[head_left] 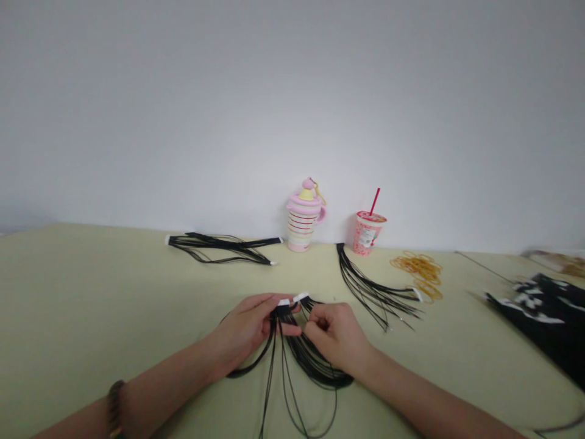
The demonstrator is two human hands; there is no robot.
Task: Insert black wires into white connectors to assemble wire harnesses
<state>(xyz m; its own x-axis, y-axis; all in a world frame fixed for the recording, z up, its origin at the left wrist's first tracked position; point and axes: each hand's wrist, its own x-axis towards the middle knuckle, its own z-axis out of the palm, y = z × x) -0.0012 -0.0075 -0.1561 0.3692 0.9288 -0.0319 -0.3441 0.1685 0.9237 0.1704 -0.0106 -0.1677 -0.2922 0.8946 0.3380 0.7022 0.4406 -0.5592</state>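
Note:
My left hand point(258, 323) is closed on a black wire harness point(304, 353) near its white connectors, one of which, a white plug point(284, 302), sticks up past my thumb. A second white connector point(301, 297) sits just right of it. The harness's wires loop down toward the table's front, and several thin ones hang loose. My right hand point(337, 334) is beside the wires with thumb and fingers pinched together. What lies between those fingertips, if anything, is too small to make out.
Another black harness point(219, 244) lies at the back left, and one with loose ends point(365, 283) at the right. A striped pink-lidded cup point(301, 224) and a pink cup with a straw point(367, 235) stand by the wall. Yellow rubber bands point(418, 268) and black bundles point(543, 317) lie farther right.

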